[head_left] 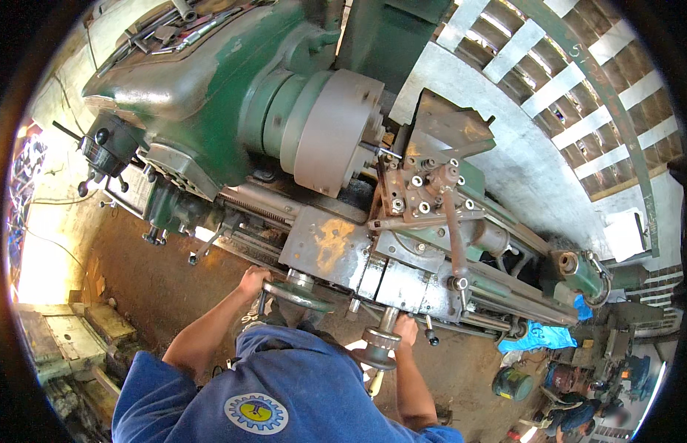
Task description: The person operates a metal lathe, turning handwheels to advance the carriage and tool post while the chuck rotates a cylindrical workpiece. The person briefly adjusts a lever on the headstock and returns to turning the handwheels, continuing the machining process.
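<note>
In front of me stands a green metal lathe [210, 111] with a big grey chuck [330, 133]. My left hand [255, 280] is closed at the left edge of the carriage handwheel [303, 294], beside its crank handle [262, 301]. My right hand [407, 329] is curled under the front of the carriage, just right of the cross-slide dial [380, 341]; what its fingers grip is hidden. A square tool post [414, 193] with several bolts and a long clamping lever [453, 236] sits on the slide. From it a thin tool [380, 150] points toward the chuck.
Loose tools [173, 33] lie on top of the headstock. Speed levers [103, 144] stick out at its left front. The tailstock [580, 277] stands at the far right end, near a blue plastic sheet [539, 338]. Another person [576, 413] is at the lower right.
</note>
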Demonstrator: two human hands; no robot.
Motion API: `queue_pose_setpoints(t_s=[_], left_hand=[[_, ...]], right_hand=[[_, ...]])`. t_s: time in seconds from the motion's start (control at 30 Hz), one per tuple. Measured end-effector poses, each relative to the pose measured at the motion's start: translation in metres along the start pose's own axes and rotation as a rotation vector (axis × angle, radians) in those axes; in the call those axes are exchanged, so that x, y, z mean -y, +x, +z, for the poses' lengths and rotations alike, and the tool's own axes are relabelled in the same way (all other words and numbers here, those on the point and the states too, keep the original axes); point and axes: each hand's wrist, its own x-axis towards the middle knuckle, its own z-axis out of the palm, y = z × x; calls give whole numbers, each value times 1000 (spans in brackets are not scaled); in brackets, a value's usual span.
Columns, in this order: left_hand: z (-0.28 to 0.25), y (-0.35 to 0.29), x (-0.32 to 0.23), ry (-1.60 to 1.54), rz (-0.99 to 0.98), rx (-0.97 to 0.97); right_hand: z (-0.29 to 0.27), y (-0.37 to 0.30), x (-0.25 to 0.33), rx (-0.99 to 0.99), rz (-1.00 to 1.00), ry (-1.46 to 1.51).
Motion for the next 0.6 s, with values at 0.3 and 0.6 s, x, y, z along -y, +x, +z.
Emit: queue_pose_setpoints(t_s=[0.3, 0.6], left_hand=[[2, 3, 3, 55, 174, -98], [5, 2, 4, 148, 202, -94]], right_hand=[[20, 10, -7, -67, 177, 180], [-3, -2, 2, -76, -63, 12]])
